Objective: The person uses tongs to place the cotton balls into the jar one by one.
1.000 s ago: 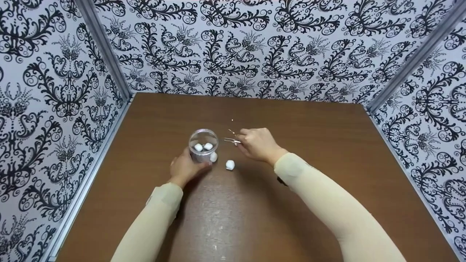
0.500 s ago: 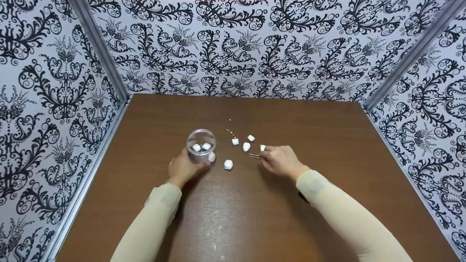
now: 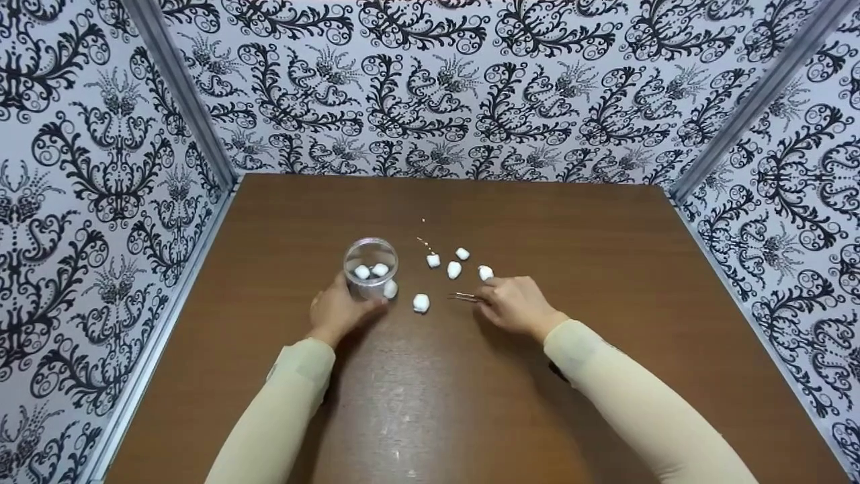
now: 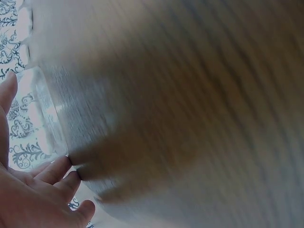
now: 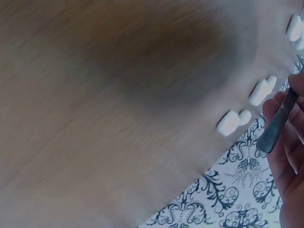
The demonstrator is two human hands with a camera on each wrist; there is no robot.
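My left hand (image 3: 339, 309) holds a clear plastic cup (image 3: 369, 293) by its side, thumb toward the front. Two white cotton balls (image 3: 380, 269) show inside the cup, and another cotton ball (image 3: 390, 289) shows at its right side. My right hand (image 3: 516, 304) pinches metal tweezers (image 3: 463, 296), their tips apart and pointing left with nothing between them. In the right wrist view the tweezers' rounded end (image 5: 270, 142) lies across the fingers. One cotton ball (image 3: 485, 272) lies right at the right hand's fingertips; another (image 3: 421, 303) lies between tweezers and cup.
Behind the tweezers, several cotton balls (image 3: 454, 269) lie on the brown wooden table (image 3: 571, 228). A short row of tiny pale specks (image 3: 424, 243) sits beyond them. Patterned panels (image 3: 430, 101) stand along the back and both sides.
My right hand has moved right and nearer with the tweezers, uncovering several cotton balls. In the last half second the tweezers have shifted slightly left. The left hand keeps holding the cup in place.
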